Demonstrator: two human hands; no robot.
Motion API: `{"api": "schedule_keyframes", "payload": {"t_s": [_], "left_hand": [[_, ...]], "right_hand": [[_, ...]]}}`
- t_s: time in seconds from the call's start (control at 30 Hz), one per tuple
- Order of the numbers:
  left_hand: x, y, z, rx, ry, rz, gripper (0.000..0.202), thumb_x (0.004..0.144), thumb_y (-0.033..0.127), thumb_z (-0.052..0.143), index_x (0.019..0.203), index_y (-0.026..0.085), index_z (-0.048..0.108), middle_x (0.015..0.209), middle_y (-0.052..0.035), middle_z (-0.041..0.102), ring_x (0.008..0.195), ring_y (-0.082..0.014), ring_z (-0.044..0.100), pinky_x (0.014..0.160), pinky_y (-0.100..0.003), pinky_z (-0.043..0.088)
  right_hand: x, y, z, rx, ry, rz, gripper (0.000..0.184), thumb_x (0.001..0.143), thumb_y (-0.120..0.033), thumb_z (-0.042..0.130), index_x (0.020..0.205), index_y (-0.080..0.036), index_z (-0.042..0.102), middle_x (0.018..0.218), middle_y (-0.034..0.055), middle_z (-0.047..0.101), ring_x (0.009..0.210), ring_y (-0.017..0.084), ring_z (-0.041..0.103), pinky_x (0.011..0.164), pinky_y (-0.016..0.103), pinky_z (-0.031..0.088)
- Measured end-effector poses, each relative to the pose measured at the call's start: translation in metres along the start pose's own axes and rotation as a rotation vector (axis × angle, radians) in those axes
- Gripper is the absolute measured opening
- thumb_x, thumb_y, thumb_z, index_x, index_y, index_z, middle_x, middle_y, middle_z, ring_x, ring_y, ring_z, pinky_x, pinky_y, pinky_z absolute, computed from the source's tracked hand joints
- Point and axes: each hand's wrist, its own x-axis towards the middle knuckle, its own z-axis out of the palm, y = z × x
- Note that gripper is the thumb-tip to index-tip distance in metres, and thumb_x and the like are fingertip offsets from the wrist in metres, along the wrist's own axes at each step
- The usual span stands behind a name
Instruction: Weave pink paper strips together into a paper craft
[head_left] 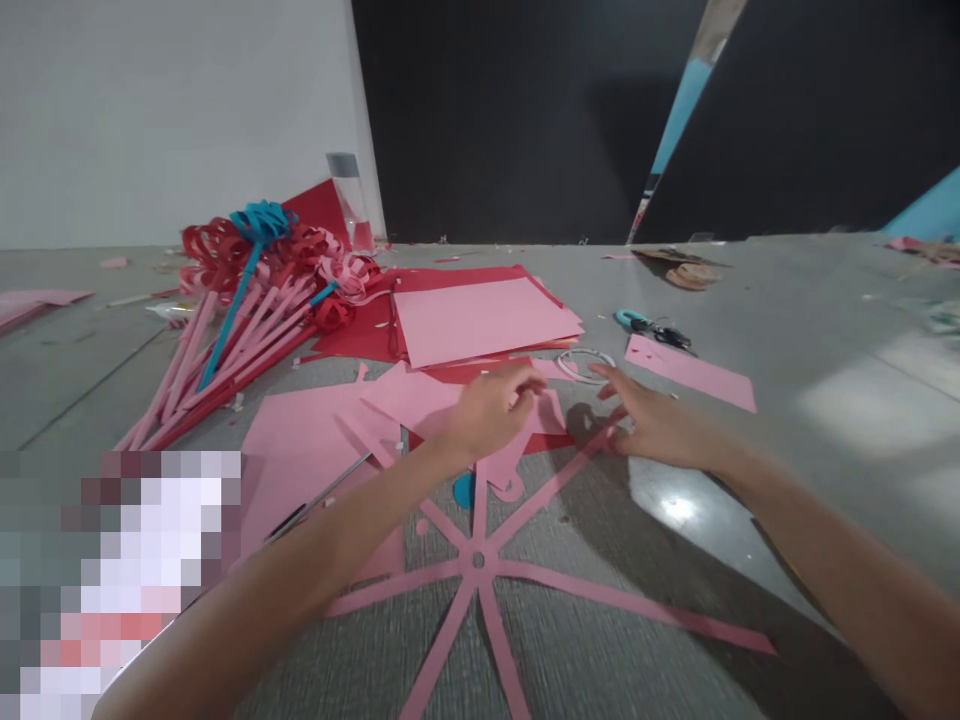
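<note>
A pink paper star of several long strips (525, 572) lies spread on the grey floor, its strips joined at a small holed centre. My right hand (660, 425) pinches the tip of the strip that points up and right; its index finger reaches out toward a clear ring-shaped roll of tape (585, 364). Over the pink paper scraps (412, 398), my left hand (495, 408) hovers with loosely curled fingers, the thumb apart from them and nothing seen between. A blue paper disc (464, 491) lies partly behind a strip.
Stacked pink sheets (480, 318) lie on red paper beyond my hands. Teal-handled scissors (652, 328) and a pink paper strip (690, 372) are at right. Rolled paper stems with curled paper flowers (225, 330) and a clear bottle (350, 200) stand out at left.
</note>
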Motion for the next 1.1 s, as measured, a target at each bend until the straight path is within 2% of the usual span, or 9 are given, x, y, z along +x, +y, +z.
{"api": "schedule_keyframes", "payload": {"t_s": [0.13, 0.27, 0.37, 0.47, 0.63, 0.73, 0.83, 0.9, 1.1], "left_hand": [[-0.011, 0.016, 0.012, 0.077, -0.215, 0.101, 0.023, 0.084, 0.019, 0.048, 0.099, 0.023, 0.065, 0.094, -0.0021, 0.068, 0.082, -0.0154, 0.062, 0.069, -0.025, 0.045], [-0.019, 0.020, 0.023, 0.270, -0.346, 0.267, 0.017, 0.087, 0.028, 0.051, 0.092, 0.020, 0.066, 0.092, -0.0047, 0.065, 0.088, -0.0179, 0.060, 0.068, -0.026, 0.046], [-0.022, 0.018, 0.028, 0.414, -0.363, 0.359, 0.021, 0.088, 0.032, 0.051, 0.095, 0.016, 0.065, 0.096, -0.0060, 0.063, 0.091, -0.0190, 0.058, 0.069, -0.028, 0.048], [-0.023, 0.017, 0.031, 0.482, -0.353, 0.388, 0.025, 0.089, 0.034, 0.049, 0.097, 0.015, 0.063, 0.097, -0.0068, 0.061, 0.091, -0.0186, 0.057, 0.073, -0.030, 0.049], [-0.024, 0.015, 0.032, 0.471, -0.340, 0.403, 0.024, 0.090, 0.033, 0.047, 0.094, 0.014, 0.063, 0.096, -0.0070, 0.060, 0.087, -0.0171, 0.058, 0.073, -0.029, 0.049], [-0.025, 0.014, 0.033, 0.358, -0.301, 0.318, 0.024, 0.089, 0.036, 0.050, 0.096, 0.016, 0.061, 0.097, -0.0065, 0.061, 0.087, -0.0179, 0.059, 0.070, -0.028, 0.050], [-0.024, 0.014, 0.033, 0.167, -0.180, 0.111, 0.028, 0.088, 0.038, 0.049, 0.105, 0.017, 0.056, 0.103, -0.0079, 0.062, 0.090, -0.0189, 0.061, 0.068, -0.028, 0.049], [-0.022, 0.014, 0.032, 0.027, -0.121, -0.008, 0.027, 0.088, 0.036, 0.049, 0.106, 0.016, 0.053, 0.100, -0.0081, 0.065, 0.087, -0.0182, 0.063, 0.067, -0.027, 0.049], [-0.013, 0.005, 0.031, -0.349, -0.185, -0.158, 0.024, 0.085, 0.037, 0.051, 0.074, 0.016, 0.054, 0.069, -0.0010, 0.062, 0.061, -0.0106, 0.057, 0.054, -0.022, 0.042]], "right_hand": [[-0.001, 0.002, 0.002, -0.025, 0.006, -0.032, 0.088, 0.065, -0.017, 0.062, 0.144, -0.030, 0.025, 0.106, 0.0098, 0.064, 0.056, 0.016, 0.062, 0.049, 0.028, 0.046], [-0.002, -0.006, 0.000, -0.014, -0.038, 0.003, 0.088, 0.068, -0.016, 0.058, 0.146, -0.029, 0.018, 0.111, 0.0104, 0.062, 0.062, 0.017, 0.064, 0.056, 0.030, 0.049], [-0.001, -0.015, -0.004, -0.030, -0.097, 0.084, 0.086, 0.071, -0.017, 0.056, 0.146, -0.029, 0.016, 0.118, 0.0116, 0.059, 0.069, 0.019, 0.066, 0.062, 0.032, 0.051], [-0.001, -0.019, -0.007, -0.054, -0.102, 0.110, 0.088, 0.071, -0.021, 0.059, 0.146, -0.028, 0.015, 0.122, 0.0127, 0.057, 0.077, 0.023, 0.067, 0.064, 0.033, 0.051], [-0.002, -0.017, -0.005, -0.040, -0.092, 0.105, 0.088, 0.072, -0.022, 0.058, 0.147, -0.028, 0.012, 0.119, 0.0134, 0.058, 0.068, 0.021, 0.066, 0.063, 0.036, 0.052], [-0.002, -0.021, -0.005, -0.003, -0.046, 0.062, 0.087, 0.073, -0.021, 0.058, 0.146, -0.030, 0.013, 0.120, 0.0124, 0.057, 0.069, 0.020, 0.065, 0.062, 0.036, 0.052], [-0.002, -0.033, -0.006, 0.039, 0.037, -0.029, 0.086, 0.074, -0.021, 0.058, 0.146, -0.032, 0.012, 0.123, 0.0115, 0.055, 0.073, 0.020, 0.065, 0.060, 0.035, 0.053], [-0.003, -0.042, -0.006, 0.051, 0.085, -0.098, 0.085, 0.075, -0.020, 0.058, 0.146, -0.033, 0.013, 0.124, 0.0112, 0.054, 0.075, 0.021, 0.065, 0.059, 0.034, 0.053], [-0.006, -0.062, 0.000, 0.021, 0.157, -0.243, 0.071, 0.082, -0.021, 0.051, 0.145, -0.033, 0.019, 0.132, 0.0098, 0.051, 0.083, 0.022, 0.065, 0.061, 0.035, 0.054]]}}
